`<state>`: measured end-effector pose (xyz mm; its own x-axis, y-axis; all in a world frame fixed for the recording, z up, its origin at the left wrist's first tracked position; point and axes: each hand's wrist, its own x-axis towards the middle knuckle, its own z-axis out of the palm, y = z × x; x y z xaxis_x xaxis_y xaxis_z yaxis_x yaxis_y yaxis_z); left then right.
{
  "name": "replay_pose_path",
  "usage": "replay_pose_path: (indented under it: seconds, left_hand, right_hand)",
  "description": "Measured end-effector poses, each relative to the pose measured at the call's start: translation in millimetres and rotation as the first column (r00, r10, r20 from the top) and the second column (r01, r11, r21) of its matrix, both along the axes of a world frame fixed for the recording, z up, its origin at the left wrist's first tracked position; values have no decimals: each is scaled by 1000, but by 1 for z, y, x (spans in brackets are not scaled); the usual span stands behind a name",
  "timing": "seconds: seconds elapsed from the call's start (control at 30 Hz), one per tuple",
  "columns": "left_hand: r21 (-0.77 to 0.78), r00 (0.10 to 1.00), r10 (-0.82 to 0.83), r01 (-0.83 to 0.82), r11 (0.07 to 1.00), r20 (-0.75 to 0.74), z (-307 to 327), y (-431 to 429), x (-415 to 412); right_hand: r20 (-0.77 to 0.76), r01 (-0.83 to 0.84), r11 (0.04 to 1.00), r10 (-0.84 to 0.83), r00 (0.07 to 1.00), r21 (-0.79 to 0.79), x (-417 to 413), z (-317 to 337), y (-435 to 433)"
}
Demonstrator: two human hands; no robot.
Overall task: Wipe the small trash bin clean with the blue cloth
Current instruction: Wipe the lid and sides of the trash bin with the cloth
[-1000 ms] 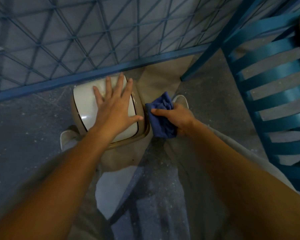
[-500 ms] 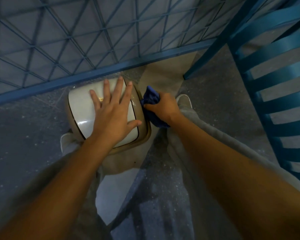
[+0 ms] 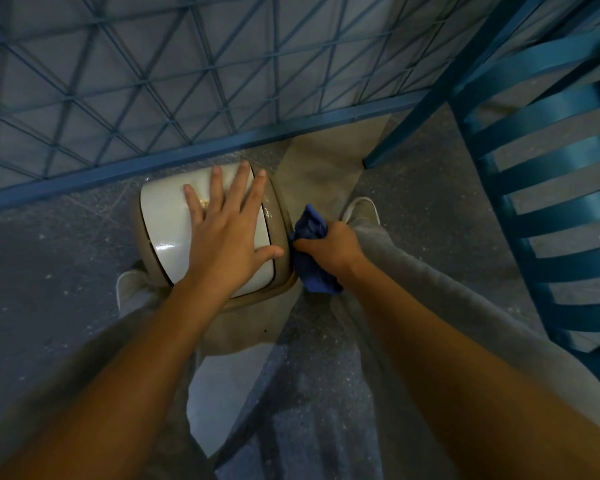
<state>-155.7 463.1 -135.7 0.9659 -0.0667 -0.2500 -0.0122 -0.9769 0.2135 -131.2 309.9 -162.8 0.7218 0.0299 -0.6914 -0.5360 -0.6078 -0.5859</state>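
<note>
Here the bin (image 3: 282, 211) stands on the speckled floor (image 3: 49, 271), touching the left side of the right hand (image 3: 331, 245), the nearer one, which grips the crumpled soft cloth (image 3: 316, 277) against its tan side wall. That wall seems to run straight down. The left hand (image 3: 224, 237) lies spread flat on the glossy cream lid (image 3: 163, 233), rounded smooth plastic

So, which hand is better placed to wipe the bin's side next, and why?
The right hand: it grips the blue cloth against the trash bin, while the left hand lies flat on the lid, steadying it.
</note>
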Motion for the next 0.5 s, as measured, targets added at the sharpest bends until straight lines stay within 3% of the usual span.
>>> replay_pose_path:
  seconds: [0.13,0.23,0.37,0.5]
  left_hand:
    - [15,1000,14,-14,1000,-11,0,0,1]
    - [20,1000,13,-13,1000,-26,0,0,2]
    - [12,1000,13,-12,1000,-29,1,-1,2]
    - [3,1000,12,-12,1000,-23,1,-1,2]
  right_hand:
    - [26,252,935,-266,964,248,9,15,14]
    - [85,244,904,-291,953,352,23,21,22]
    - [92,230,919,-272,958,319,25,7,21]
    - [95,100,980,-117,989,171,30,-4,19]
